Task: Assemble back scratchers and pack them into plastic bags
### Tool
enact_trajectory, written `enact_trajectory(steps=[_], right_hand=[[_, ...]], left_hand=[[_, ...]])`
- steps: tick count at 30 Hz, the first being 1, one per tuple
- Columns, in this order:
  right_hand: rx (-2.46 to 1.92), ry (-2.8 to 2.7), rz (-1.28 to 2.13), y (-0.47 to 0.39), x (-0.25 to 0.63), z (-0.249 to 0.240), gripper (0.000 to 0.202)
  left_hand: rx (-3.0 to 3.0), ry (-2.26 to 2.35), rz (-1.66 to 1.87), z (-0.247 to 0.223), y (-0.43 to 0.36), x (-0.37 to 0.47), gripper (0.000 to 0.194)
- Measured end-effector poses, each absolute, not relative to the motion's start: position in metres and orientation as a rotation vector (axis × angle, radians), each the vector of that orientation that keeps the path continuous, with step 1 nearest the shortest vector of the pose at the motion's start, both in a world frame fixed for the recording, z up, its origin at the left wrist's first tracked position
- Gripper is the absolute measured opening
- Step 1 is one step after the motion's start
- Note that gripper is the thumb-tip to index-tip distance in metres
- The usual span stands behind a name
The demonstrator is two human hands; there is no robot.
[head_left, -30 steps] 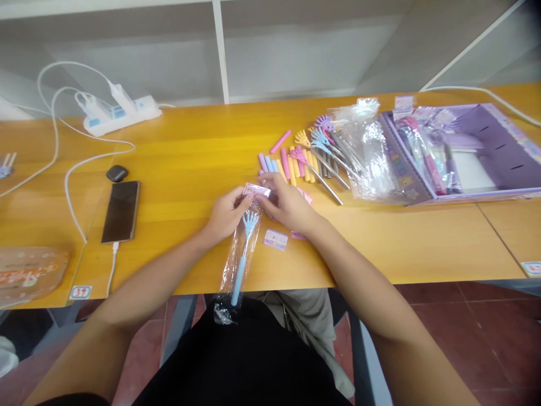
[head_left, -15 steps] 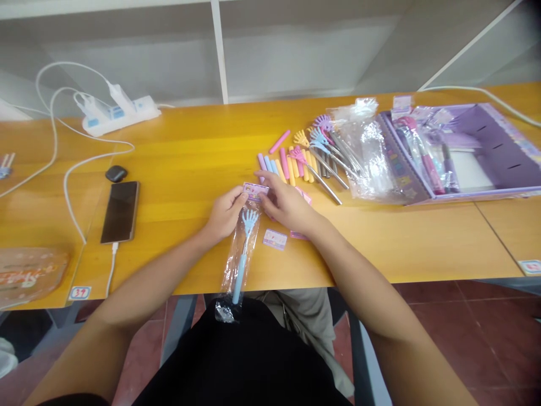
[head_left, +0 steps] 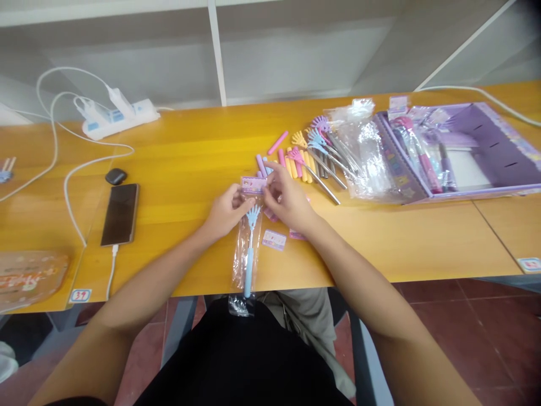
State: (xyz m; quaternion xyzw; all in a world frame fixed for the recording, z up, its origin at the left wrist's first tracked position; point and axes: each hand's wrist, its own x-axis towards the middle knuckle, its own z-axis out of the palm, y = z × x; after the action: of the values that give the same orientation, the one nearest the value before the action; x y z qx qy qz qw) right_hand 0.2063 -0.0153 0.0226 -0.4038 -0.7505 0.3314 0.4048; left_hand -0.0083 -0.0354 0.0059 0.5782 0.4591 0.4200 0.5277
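A light-blue back scratcher (head_left: 249, 265) lies inside a clear plastic bag (head_left: 239, 254), its small hand-shaped head toward the top. The bag's lower end hangs past the table's front edge, against my black shirt. A pink-purple header card (head_left: 253, 185) sits at the bag's top. My left hand (head_left: 228, 211) pinches the bag and card from the left. On the right side, my right hand (head_left: 289, 200) holds the card's edge between thumb and fingers. Loose printed cards (head_left: 274, 239) lie on the table below and partly under my right hand.
Beyond my right hand lie coloured handle tubes (head_left: 291, 166), several metal-rod scratchers (head_left: 325, 144) and a pile of clear bags (head_left: 366, 152). A purple box (head_left: 490, 141) with packed scratchers stands at right. At left are a phone (head_left: 120, 214), a black case (head_left: 116, 176) and a power strip (head_left: 122, 118).
The bagged scratcher has swung to hang straighter, its lower end shifting right. My left hand's thumb has moved slightly down and right; both hands stay at the card.
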Motion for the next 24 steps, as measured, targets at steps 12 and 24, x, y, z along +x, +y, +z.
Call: enact_trajectory(steps=[12,24], right_hand=[[-0.904,-1.643,1.577,-0.026,0.193,0.023,0.039],[-0.849,-1.814,1.623,-0.017,0.195,0.024,0.041]], left_hand=[[0.963,1.014,1.46,0.003,-0.017,-0.011,0.049],[0.76,0.986,1.589,0.004,-0.005,-0.017,0.054]])
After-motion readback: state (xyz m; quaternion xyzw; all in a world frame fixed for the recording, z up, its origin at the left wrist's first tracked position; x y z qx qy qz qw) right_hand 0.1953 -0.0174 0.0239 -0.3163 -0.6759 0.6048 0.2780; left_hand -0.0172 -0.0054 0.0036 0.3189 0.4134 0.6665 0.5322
